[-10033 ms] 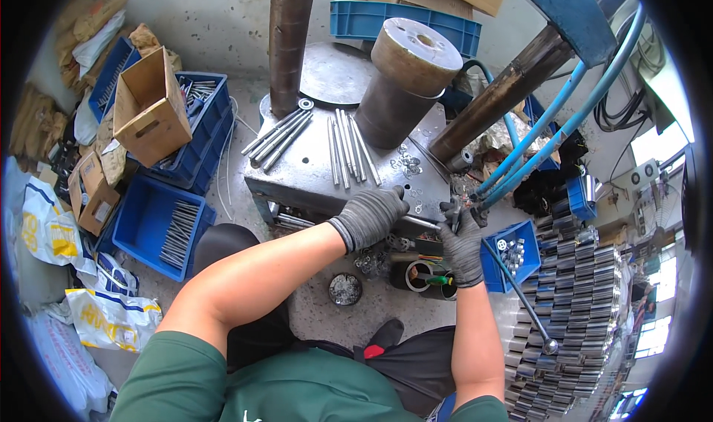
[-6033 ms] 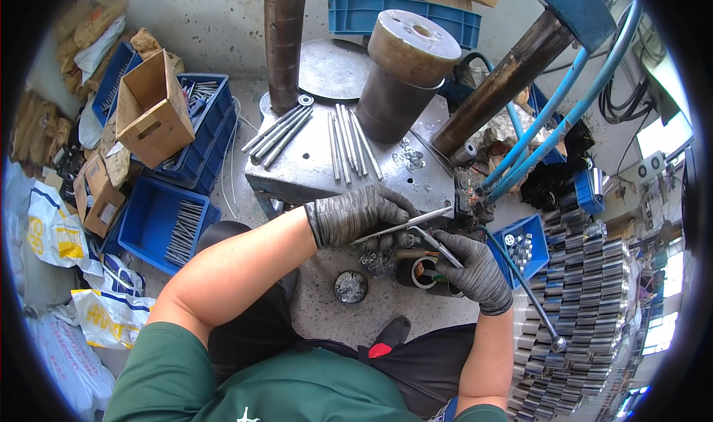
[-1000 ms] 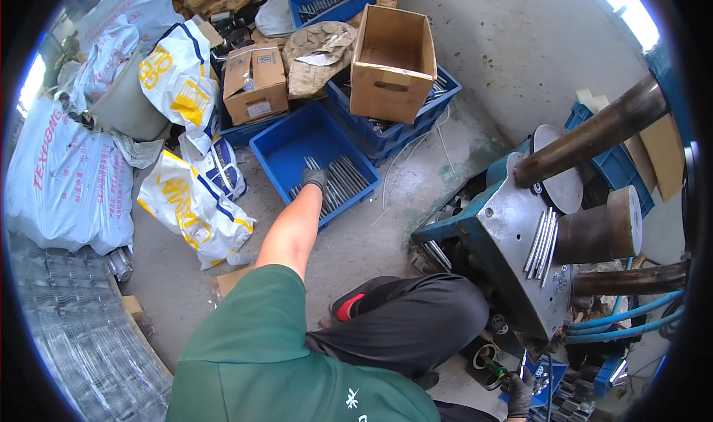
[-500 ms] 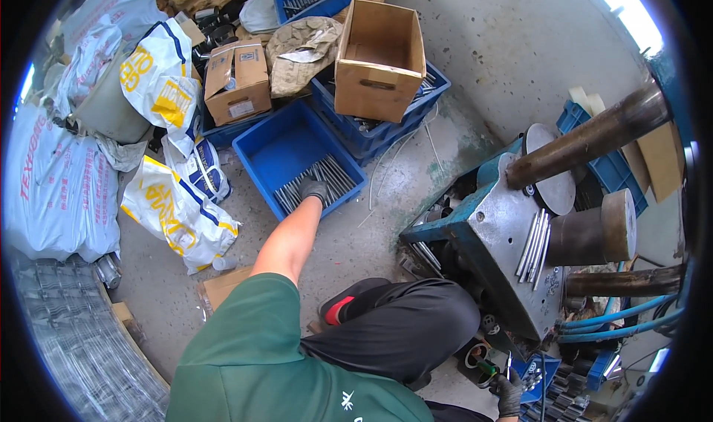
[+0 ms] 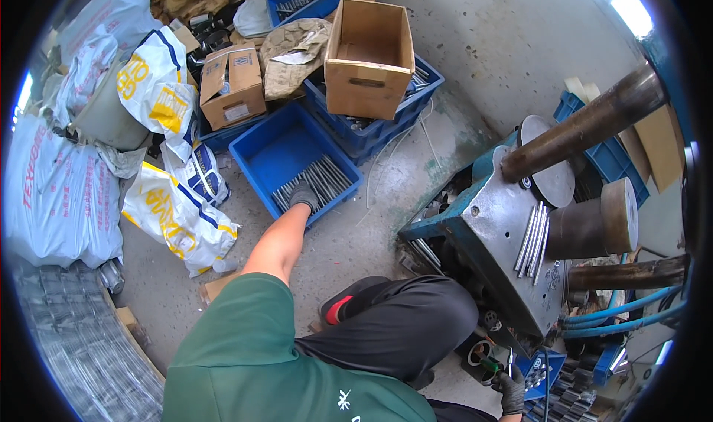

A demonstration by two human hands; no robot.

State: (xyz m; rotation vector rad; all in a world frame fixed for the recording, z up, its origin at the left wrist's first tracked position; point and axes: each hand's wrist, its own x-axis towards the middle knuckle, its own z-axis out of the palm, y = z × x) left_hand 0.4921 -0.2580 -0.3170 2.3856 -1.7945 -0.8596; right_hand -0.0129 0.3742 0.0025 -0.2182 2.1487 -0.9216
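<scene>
My left hand, in a dark grey glove, reaches down into a blue plastic crate on the floor. It touches the near end of a layer of thin metal rods lying side by side there. Its fingers are hidden under the hand. At the lower right is my right hand, also gloved, beside the press. A short, shiny metal rod sticks up from its closed fingers. Close by, a green handle leans in a dark round container.
Several rods lie on the steel plate of the press, among thick steel columns. An open cardboard box stands on stacked blue crates. White sacks sit left of the crate, and wrapped metal stock lies lower left.
My left hand has shifted slightly left along the near edge of the rods in the crate. My right hand stays beside the press with the rod. The view has shifted slightly.
</scene>
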